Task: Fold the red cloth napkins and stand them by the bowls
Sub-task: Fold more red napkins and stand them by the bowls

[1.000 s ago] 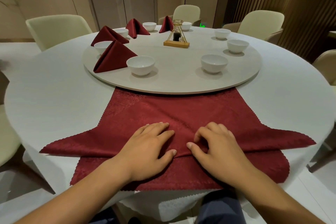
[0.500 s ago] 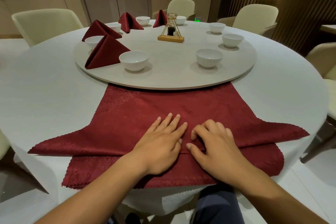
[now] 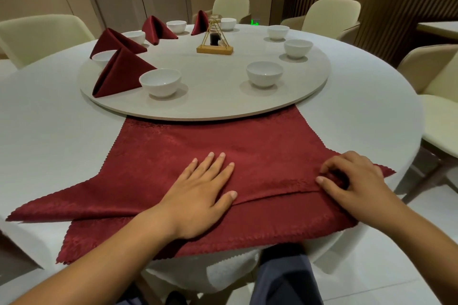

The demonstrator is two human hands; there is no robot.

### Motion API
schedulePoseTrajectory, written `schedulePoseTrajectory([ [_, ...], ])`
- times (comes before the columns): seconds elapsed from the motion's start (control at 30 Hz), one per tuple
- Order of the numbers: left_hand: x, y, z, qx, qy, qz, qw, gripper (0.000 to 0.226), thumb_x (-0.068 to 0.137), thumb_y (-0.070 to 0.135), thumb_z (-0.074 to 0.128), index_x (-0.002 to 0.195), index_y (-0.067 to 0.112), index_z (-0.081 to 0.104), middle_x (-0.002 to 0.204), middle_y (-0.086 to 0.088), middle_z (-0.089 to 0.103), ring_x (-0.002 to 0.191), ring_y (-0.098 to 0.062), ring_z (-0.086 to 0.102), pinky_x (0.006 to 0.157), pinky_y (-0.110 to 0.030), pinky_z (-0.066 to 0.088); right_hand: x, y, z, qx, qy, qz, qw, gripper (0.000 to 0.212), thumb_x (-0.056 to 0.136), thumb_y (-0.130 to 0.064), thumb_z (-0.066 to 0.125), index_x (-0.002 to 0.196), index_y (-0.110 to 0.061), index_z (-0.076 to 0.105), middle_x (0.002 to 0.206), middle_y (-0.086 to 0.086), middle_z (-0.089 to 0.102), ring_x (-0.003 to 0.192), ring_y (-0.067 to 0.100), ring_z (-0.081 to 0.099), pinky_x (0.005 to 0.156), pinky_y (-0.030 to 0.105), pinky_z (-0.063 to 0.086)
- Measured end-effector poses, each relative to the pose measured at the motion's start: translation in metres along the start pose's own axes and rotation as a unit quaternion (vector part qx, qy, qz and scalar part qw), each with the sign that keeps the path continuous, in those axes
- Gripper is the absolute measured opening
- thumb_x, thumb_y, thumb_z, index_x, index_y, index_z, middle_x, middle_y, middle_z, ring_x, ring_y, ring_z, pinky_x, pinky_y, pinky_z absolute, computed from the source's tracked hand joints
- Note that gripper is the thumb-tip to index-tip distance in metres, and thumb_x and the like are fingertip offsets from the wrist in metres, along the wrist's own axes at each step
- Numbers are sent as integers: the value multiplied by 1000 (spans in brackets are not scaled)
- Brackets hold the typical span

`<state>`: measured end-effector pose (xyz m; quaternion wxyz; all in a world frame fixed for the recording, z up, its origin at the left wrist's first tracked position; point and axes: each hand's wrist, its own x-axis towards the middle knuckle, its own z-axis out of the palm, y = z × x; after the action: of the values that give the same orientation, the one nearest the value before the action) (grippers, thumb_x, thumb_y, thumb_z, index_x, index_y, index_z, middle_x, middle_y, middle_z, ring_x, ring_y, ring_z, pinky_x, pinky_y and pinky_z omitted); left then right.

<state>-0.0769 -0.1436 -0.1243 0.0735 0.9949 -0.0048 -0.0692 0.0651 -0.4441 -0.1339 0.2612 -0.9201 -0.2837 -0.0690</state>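
Observation:
A large red napkin [image 3: 250,148] lies spread at the near table edge, folded into a wide band with points left and right, on top of another red cloth [image 3: 280,225]. My left hand [image 3: 198,195] presses flat on its middle with straight fingers. My right hand [image 3: 352,183] pinches the folded edge near the napkin's right point with curled fingers. Several folded red napkins stand by white bowls on the turntable; the nearest [image 3: 119,74] stands left of a bowl [image 3: 160,81]. Another bowl [image 3: 264,73] has no napkin beside it.
A round turntable [image 3: 223,104] sits in the middle of the white table, its near rim over the napkin's far edge. A wooden condiment stand [image 3: 214,43] is on it. Cream chairs [image 3: 329,17] ring the table.
My right hand slid from the middle to the napkin's right point along the fold. My left hand flattened and stayed at the centre. The view tilted slightly.

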Motion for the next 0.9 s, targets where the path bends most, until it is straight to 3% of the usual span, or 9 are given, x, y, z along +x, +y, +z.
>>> schedulePoseTrajectory([
  [0.13,5,10,-17,8,-18,-22,1000,68,103,52,31,162,32,4,170,4,-10,155,-12,-14,126,-36,-7,0,3,1,8,-1,-3,1000,10,85,-41,68,90,-41,60,94,-18,50,95,8,44,93,33,26],
  [0.27,31,44,-25,47,59,2,997,61,102,45,35,159,25,24,170,-6,10,157,-21,3,127,-40,0,1,3,2,0,-6,-1,1000,8,87,-44,64,91,-40,59,95,-18,48,94,7,41,92,31,24],
  [0.4,59,70,-13,6,33,62,998,65,105,55,24,162,29,10,170,-3,-4,156,-17,-11,126,-38,-8,-1,6,2,0,-6,-11,1000,9,87,-45,63,94,-40,59,97,-19,47,95,7,40,92,30,23],
  [0.57,67,69,4,13,8,60,998,66,103,60,14,161,35,-1,168,3,-16,153,-12,-21,125,-40,-12,1,18,-5,13,-21,-30,999,8,88,-46,60,95,-42,61,100,-19,49,100,4,42,96,32,25],
  [0.77,66,69,6,25,11,58,998,67,100,61,9,161,36,-5,167,5,-18,152,-11,-23,125,-39,-13,5,57,-38,51,-48,-16,997,6,88,-43,61,92,-45,66,98,-20,55,102,4,50,98,45,42],
  [0.9,66,68,7,28,12,58,998,71,96,64,4,160,37,-6,167,6,-19,152,-11,-24,125,-39,-13,11,68,-43,105,-65,8,992,14,90,-30,68,93,-44,70,98,-19,58,100,9,56,92,42,49],
])
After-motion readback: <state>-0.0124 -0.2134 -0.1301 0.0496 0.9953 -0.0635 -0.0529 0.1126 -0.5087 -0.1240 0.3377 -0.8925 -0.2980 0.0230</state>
